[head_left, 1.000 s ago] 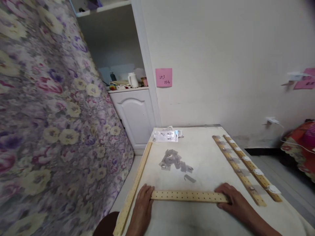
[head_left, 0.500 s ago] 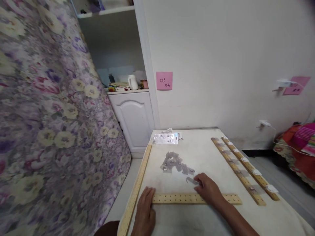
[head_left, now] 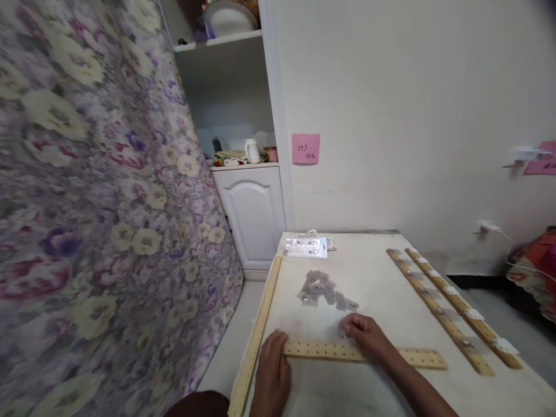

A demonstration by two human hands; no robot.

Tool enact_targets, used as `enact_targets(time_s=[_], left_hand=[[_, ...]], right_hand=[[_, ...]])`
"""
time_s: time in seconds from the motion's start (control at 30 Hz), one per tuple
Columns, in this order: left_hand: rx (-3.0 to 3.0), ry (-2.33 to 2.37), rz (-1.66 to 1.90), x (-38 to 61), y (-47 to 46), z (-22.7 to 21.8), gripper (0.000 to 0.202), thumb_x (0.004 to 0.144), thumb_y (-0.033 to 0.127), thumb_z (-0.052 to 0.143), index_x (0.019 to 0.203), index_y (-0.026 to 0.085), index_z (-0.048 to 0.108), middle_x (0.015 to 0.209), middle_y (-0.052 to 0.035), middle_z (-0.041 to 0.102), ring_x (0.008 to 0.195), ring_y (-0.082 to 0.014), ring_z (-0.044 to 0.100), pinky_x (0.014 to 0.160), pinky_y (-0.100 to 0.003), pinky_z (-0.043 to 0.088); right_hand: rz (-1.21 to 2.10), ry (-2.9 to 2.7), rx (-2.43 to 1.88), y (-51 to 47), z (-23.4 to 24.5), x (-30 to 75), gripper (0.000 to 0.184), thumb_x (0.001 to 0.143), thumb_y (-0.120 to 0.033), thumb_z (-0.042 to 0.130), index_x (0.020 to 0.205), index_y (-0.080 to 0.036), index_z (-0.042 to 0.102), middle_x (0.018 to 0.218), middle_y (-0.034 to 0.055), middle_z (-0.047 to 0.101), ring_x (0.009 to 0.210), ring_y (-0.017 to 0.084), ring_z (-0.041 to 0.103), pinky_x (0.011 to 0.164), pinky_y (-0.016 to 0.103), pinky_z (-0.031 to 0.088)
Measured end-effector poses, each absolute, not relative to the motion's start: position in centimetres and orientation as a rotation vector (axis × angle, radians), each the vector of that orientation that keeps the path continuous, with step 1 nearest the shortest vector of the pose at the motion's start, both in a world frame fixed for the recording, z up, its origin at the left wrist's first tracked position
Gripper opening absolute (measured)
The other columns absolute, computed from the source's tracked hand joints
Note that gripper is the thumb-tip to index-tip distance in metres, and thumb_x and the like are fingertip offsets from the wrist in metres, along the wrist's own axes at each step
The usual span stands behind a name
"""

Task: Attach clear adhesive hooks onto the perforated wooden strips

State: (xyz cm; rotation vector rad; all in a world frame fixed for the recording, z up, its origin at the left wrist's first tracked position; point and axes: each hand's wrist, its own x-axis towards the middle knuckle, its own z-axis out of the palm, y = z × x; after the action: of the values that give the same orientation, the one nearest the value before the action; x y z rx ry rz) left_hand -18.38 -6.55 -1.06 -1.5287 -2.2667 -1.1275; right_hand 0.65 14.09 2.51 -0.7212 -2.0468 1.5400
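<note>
My left hand (head_left: 273, 370) is closed over the left end of a perforated wooden strip (head_left: 321, 350), which lies crosswise on the table. My right hand (head_left: 365, 335) pinches a small clear plastic hook (head_left: 342, 330) just above the strip's far edge. The hook is partly hidden by the fingers and blurred. Beyond that hand lies a loose pile of similar clear plastic hooks (head_left: 319, 286), each a see-through square with a small metal part.
Another perforated strip (head_left: 256, 336) runs along the table's left edge. Two wooden strips, one bearing clear squares (head_left: 441, 313) and one white pieces (head_left: 452, 291), lie at the right. Clear packaging (head_left: 305, 247) sits at the back. A floral curtain (head_left: 130, 231) hangs left.
The view has turned slightly left. My right hand has drawn the plastic hook closer to the strip and turned it. My left hand stays at the strip's left end.
</note>
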Motion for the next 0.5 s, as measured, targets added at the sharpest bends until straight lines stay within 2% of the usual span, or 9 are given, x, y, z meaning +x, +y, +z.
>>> enact_targets(time_s=[0.1, 0.27, 0.5], left_hand=[[-1.462, -2.250, -1.173, -18.0, -7.2, 0.2, 0.030, 0.082, 0.017, 0.045, 0.108, 0.018, 0.059, 0.114, -0.0114, 0.062, 0.113, -0.0232, 0.055, 0.098, -0.045, 0.047], [-1.420, -2.212, -1.290, -17.3, -8.0, 0.8, 0.023, 0.084, 0.021, 0.047, 0.102, 0.019, 0.060, 0.105, -0.0099, 0.065, 0.104, -0.0212, 0.059, 0.092, -0.039, 0.051], [-1.473, -2.271, -1.455, -15.6, -8.9, 1.8, 0.022, 0.085, 0.023, 0.046, 0.102, 0.020, 0.058, 0.101, -0.0096, 0.064, 0.099, -0.0203, 0.060, 0.088, -0.036, 0.051]], right_hand=[[1.476, -2.167, -0.693, 11.9, 3.8, -0.7, 0.018, 0.074, -0.032, 0.051, 0.070, -0.017, 0.061, 0.060, -0.0007, 0.058, 0.060, 0.014, 0.051, 0.058, 0.024, 0.037], [1.045, -2.370, -0.690, 8.8, 5.9, -2.2, 0.014, 0.074, -0.021, 0.049, 0.069, -0.019, 0.062, 0.068, 0.0003, 0.057, 0.064, 0.014, 0.052, 0.061, 0.024, 0.037], [1.203, -2.332, -0.630, 7.6, 6.6, -3.6, 0.018, 0.076, -0.024, 0.048, 0.070, -0.018, 0.064, 0.071, 0.0018, 0.062, 0.069, 0.016, 0.056, 0.065, 0.025, 0.040]])
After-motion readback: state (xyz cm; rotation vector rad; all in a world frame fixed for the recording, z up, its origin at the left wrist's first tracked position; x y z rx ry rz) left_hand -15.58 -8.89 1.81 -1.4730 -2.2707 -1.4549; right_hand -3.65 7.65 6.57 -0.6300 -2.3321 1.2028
